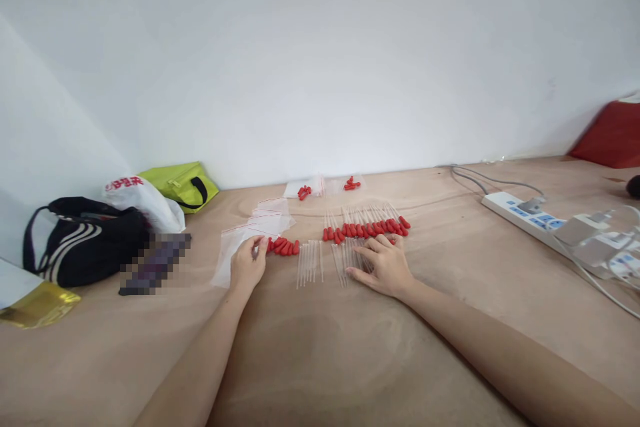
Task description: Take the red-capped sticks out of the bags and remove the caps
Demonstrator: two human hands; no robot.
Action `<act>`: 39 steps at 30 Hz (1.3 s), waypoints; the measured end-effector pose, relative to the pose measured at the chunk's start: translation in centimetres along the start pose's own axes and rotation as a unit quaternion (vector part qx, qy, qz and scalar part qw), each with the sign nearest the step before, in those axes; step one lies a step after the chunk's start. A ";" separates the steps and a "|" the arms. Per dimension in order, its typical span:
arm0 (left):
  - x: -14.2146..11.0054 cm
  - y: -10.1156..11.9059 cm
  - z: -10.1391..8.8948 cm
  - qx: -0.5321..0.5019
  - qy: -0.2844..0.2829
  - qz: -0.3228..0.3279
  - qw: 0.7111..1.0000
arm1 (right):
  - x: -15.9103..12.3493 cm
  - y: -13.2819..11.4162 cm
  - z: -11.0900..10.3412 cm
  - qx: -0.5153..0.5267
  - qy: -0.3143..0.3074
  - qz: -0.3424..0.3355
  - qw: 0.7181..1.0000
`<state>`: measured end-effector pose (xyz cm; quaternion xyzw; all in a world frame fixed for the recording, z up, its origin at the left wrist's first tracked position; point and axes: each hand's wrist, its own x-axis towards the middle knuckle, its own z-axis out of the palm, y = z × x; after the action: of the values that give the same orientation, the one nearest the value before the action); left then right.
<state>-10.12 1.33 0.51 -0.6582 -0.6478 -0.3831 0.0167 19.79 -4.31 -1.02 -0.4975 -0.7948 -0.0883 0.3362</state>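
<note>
My left hand (pixel 249 261) is curled in a pinch at the left end of a short row of small red bulb-shaped pieces (pixel 285 247). Its fingertips touch or nearly touch the endmost pieces; what lies between them is hidden. Palm down, my right hand (pixel 384 265) spreads its fingers over a row of thin clear sticks (pixel 339 265). Beyond its fingertips runs a longer row of red pieces (pixel 367 229), with thin clear stems pointing to the wall. More clear sticks (pixel 311 261) lie between the hands. Flat clear zip bags (pixel 227 250) overlap beside my left hand.
Two clear bags with red pieces (pixel 304 193) (pixel 352 183) lie by the wall. At left are a black bag (pixel 75 247), a white plastic bag (pixel 150 203) and a lime-green pouch (pixel 173 183). A power strip (pixel 520 213) with plugs and cables stands at right, a red object (pixel 607 137) behind.
</note>
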 end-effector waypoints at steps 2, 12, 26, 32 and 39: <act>-0.2 0.6 -0.2 0.017 0.048 0.047 0.998 | 0.0 0.0 0.1 0.004 0.023 0.010 1.000; -0.9 8.5 2.5 0.096 -0.086 0.175 0.976 | -0.3 1.4 -0.4 0.017 0.121 0.040 0.992; -0.1 8.8 4.8 0.057 -0.082 0.052 0.994 | -0.6 1.9 -0.3 0.030 0.134 0.054 0.989; -3.2 7.2 2.0 -0.013 0.007 0.215 0.976 | -0.8 1.8 -0.4 0.024 0.145 -0.001 0.989; -4.9 7.3 0.7 -0.021 -0.037 0.360 0.932 | -0.8 0.1 -1.0 -0.040 0.077 -0.105 0.991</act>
<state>-2.82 -3.59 0.92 -0.8611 -0.3596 -0.3402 0.1159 20.54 -5.31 -0.72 -0.4160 -0.8103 -0.1925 0.3651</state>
